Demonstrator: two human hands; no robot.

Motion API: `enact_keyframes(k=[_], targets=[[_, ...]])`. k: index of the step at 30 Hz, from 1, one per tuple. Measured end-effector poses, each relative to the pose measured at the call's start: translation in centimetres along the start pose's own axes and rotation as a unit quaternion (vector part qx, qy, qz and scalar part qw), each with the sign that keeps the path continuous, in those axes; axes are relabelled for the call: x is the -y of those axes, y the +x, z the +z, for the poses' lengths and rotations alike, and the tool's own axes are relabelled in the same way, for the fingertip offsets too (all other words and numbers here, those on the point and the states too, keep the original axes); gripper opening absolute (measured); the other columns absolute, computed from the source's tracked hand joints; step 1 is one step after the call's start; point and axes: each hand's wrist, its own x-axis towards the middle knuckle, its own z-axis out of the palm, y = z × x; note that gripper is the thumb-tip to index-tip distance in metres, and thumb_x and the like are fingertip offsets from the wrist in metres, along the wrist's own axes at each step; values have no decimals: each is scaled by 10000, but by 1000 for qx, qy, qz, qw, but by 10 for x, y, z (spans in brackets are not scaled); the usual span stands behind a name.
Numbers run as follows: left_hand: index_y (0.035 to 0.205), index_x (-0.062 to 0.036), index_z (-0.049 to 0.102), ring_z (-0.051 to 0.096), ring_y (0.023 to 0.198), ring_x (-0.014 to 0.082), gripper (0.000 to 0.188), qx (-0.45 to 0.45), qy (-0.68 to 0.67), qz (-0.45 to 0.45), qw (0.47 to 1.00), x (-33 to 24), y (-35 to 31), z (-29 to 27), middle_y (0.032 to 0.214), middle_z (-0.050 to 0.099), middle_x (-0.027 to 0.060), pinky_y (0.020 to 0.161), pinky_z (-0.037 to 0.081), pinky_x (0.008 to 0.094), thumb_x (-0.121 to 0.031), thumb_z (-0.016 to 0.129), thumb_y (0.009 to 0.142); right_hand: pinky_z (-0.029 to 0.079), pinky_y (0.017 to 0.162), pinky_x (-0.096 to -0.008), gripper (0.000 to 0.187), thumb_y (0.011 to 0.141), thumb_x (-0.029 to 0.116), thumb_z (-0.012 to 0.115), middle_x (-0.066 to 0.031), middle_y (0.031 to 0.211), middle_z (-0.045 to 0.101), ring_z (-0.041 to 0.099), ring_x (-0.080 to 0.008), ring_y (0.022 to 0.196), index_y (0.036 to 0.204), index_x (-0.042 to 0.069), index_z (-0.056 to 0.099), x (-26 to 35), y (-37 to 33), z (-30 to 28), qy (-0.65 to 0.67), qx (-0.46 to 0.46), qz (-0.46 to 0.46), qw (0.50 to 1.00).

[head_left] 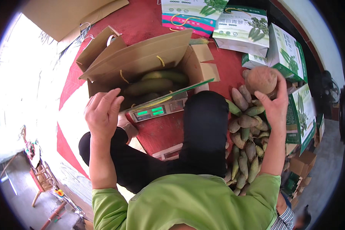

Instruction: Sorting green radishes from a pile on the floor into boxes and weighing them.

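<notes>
My right hand [275, 100] grips a large, soil-covered radish [261, 79], seen end-on and raised above the radish pile at the right. Thumb and fingers are on either side of it. My left hand [100, 111] hovers by the near left corner of an open cardboard box [142, 51], its fingers loosely bent and nothing visible in them. Inside the box lie long green radishes [149, 87]. Beneath it stands a digital scale [176, 106] with a lit green display. Yellow cord handles [160, 60] hang from the box's sides.
Many muddy radishes [253, 149] lie heaped beside my right knee. White and green printed gift boxes [241, 32] stand at the far right, and another [303, 115] beyond my right hand. A large cardboard piece [61, 17] is at the far left. Another person's striped sleeve [283, 220] shows lower right.
</notes>
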Motion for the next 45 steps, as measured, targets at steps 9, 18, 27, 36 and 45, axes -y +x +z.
enact_keyframes(k=[9, 18, 27, 36, 45], targets=[[917, -26, 674, 565, 590, 216, 162, -35, -16, -51, 998, 6, -3, -7, 676, 589, 76, 559, 447, 318, -82, 713, 770, 411, 969, -396, 655, 638, 36, 754, -99, 1217, 567, 539, -287, 1127, 1241, 85, 503, 93, 66, 85, -91, 208, -257, 939], [877, -33, 677, 555, 573, 217, 130, -12, -23, -68, 997, 4, 1, -7, 683, 582, 82, 542, 444, 313, -52, 717, 755, 387, 869, -417, 574, 690, 125, 750, -58, 1119, 597, 543, -240, 1083, 1209, 133, 505, 73, 76, 187, -240, 320, -295, 868], [856, -42, 684, 561, 561, 162, 74, -42, -30, -64, 997, 10, -4, -1, 673, 586, 57, 529, 443, 267, -87, 701, 800, 480, 856, -314, 407, 817, 149, 663, -99, 1071, 647, 621, -214, 978, 1201, 43, 576, 84, 82, 180, -2, 246, -232, 941], [859, -53, 689, 582, 571, 157, 96, -77, -37, -81, 993, 19, -3, -3, 695, 617, 46, 533, 455, 249, -144, 691, 828, 458, 885, -296, 373, 859, 223, 654, -85, 1088, 673, 635, -171, 986, 1193, 64, 611, 4, 107, 125, 171, 82, 7, 982], [869, -60, 694, 590, 579, 151, 96, -77, -14, -77, 994, 20, -4, -2, 710, 627, 42, 551, 472, 248, -148, 687, 831, 435, 816, -243, 331, 875, 248, 657, -37, 1015, 685, 630, -118, 923, 1155, 72, 636, -28, 115, 119, 164, 73, 100, 979]])
